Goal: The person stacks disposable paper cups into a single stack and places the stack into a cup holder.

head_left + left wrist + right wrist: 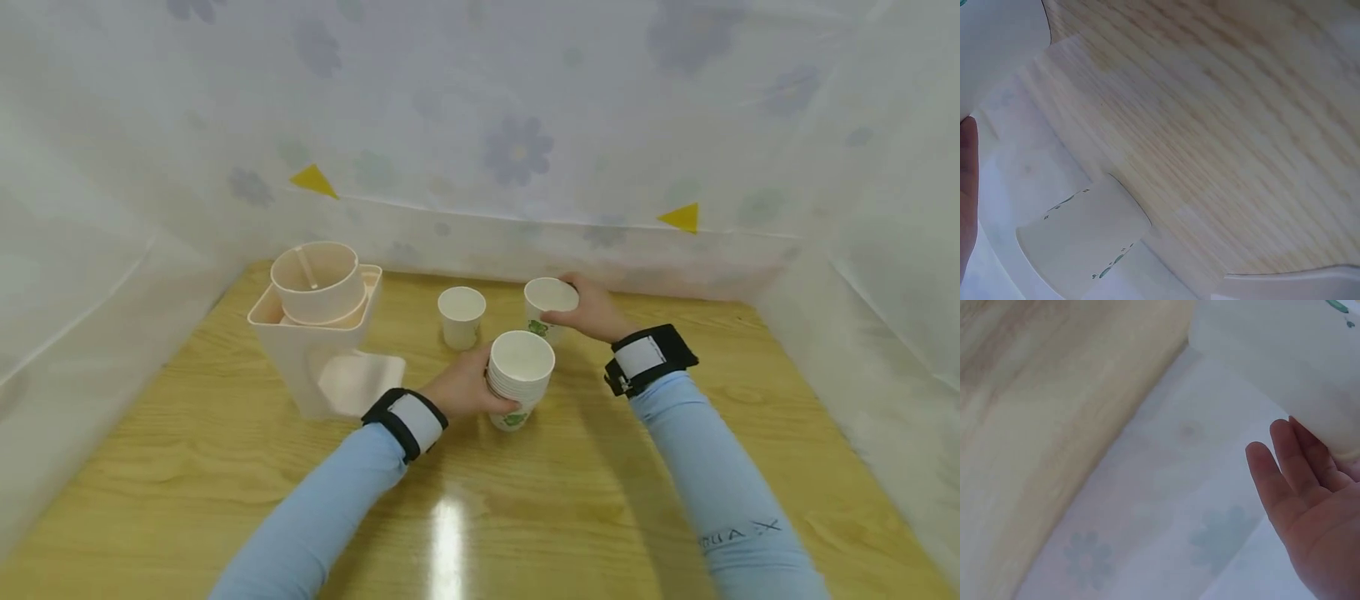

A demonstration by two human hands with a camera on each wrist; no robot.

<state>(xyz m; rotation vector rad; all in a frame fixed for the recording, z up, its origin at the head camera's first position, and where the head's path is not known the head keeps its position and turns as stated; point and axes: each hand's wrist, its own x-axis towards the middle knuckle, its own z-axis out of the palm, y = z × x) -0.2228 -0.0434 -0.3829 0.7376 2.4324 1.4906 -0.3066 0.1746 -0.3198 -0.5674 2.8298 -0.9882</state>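
Around a stack of nested white paper cups [521,362] with a green print, my left hand [468,385] curls its fingers and thumb. Just behind the stack, my right hand [594,310] grips another white paper cup [538,307] from its right side, thumb in front. A third paper cup [461,318] stands upright by itself to the left; it also shows in the left wrist view as a white cup [1085,237]. In the right wrist view, several fingers of the right hand [1310,506] lie against the held cup [1279,356].
A beige plastic container [300,358] with a round open cylinder [318,292] on top and a scoop-like ledge [367,379] stands at the left of the wooden table [525,517]. A flower-patterned sheet [465,100] hangs along the back, with yellow triangles on it.
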